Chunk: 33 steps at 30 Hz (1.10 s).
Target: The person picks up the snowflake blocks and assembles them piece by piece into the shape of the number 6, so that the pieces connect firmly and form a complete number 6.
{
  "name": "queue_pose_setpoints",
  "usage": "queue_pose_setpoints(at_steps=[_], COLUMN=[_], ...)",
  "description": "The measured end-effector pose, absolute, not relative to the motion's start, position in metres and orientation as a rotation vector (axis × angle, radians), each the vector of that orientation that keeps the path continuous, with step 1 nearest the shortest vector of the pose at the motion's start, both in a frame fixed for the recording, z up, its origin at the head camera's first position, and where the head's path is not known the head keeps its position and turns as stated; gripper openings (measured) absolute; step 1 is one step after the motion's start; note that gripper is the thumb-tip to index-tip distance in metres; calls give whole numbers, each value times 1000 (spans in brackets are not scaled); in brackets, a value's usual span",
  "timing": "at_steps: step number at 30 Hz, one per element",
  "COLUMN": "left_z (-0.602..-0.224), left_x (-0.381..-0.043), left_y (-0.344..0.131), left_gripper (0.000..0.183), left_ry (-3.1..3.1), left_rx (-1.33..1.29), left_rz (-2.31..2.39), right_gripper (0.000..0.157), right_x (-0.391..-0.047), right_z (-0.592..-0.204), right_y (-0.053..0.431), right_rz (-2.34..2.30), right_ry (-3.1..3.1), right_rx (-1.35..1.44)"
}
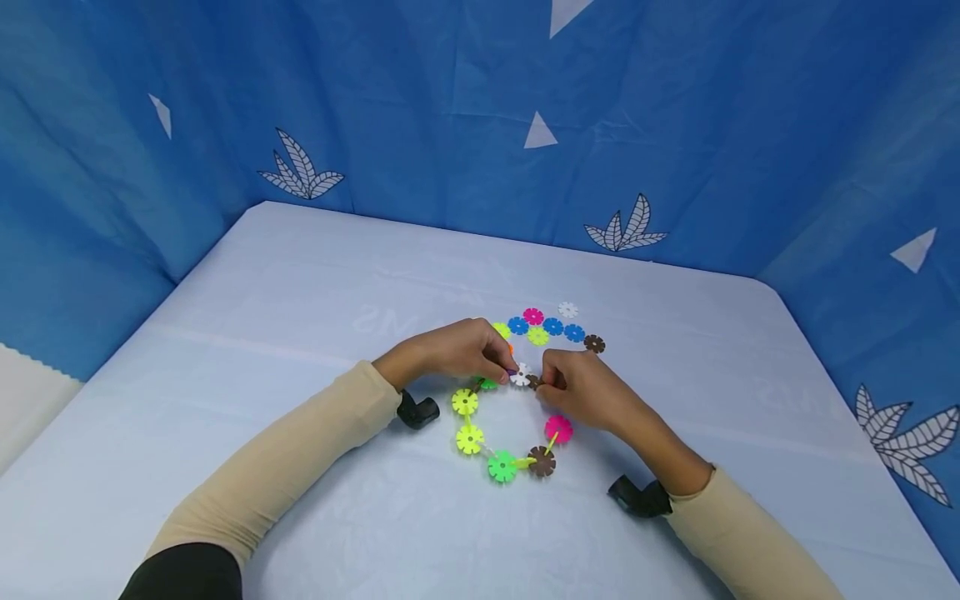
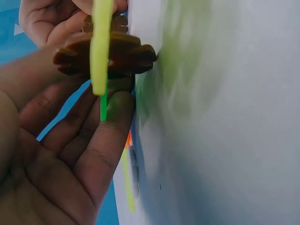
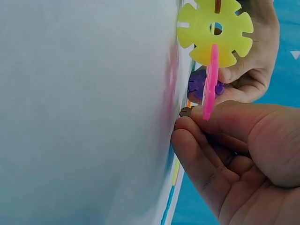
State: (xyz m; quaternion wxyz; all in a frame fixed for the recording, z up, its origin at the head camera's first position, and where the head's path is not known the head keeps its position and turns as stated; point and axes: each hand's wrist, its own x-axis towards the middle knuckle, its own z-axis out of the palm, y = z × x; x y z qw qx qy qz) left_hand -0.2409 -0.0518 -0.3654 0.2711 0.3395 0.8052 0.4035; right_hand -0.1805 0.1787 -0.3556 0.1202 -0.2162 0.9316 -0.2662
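- The left hand [image 1: 465, 348] pinches a small purple disc [image 3: 198, 84] between thumb and fingers.
- The right hand [image 1: 588, 387] pinches a brown disc [image 1: 534, 381] at its fingertips, knuckles turned toward the table's far right corner.
- Between the two hands sits a white disc [image 1: 521, 375], touching the purple and brown ones.
- A chain of notched, flower-shaped discs curves over the table [image 1: 337, 275] on the near side of the hands, well in from the side edges.
- Along its left run lie a dark green disc [image 1: 488, 383] beside the left hand and two yellow discs, the upper one [image 1: 465, 402] and the lower one [image 1: 470, 439].
- At the bend nearest the wearer lie a bright green disc [image 1: 502, 467] and a dark brown disc [image 1: 542, 461]; a pink disc [image 1: 558, 429] stands just below the right hand.
- Toward the far edge, loose discs lie flat, among them a magenta one [image 1: 533, 316], three blue ones and a pale white one [image 1: 567, 309].
- A blue curtain [image 1: 450, 50] hangs behind the far edge.
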Motion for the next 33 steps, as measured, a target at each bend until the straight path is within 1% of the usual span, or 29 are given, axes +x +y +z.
queue_pose_setpoints(at_steps=[3,5,9,15,23,27,29,33], left_z=[-366,-366,-367,-369,-370,-371,-372,-369], left_x=[-241,-241,-240,-240,-240,-241,-241,-240], left_y=[-54,-56,-58,-57,-57,-56,-56,-57], left_gripper=[12,13,18,31,29,27,27,28], left_ry=[2163,2169,2194,2229,2233,2229,2231,2232], left_rx=[910,897,861,827,807,797,792,795], left_rz=[1106,1114,1120,1087,1064,1057,1048,1028], right_gripper=[22,22,22,22,21,18,20,35], right_x=[-181,-182,-184,-186,-188,-191,-195,-211], right_z=[-356,-357,-357,-359,-360,-356,-352,-349], right_y=[178,177,175,175,175,185,194,219], right_rz=[-783,-785,-786,-797,-818,-788,-758,-668], right_ry=[2724,2731,2739,2745,2733,2719,2731,2844], right_rx=[-626,-626,-631,-657,-691,-648,-592,-405])
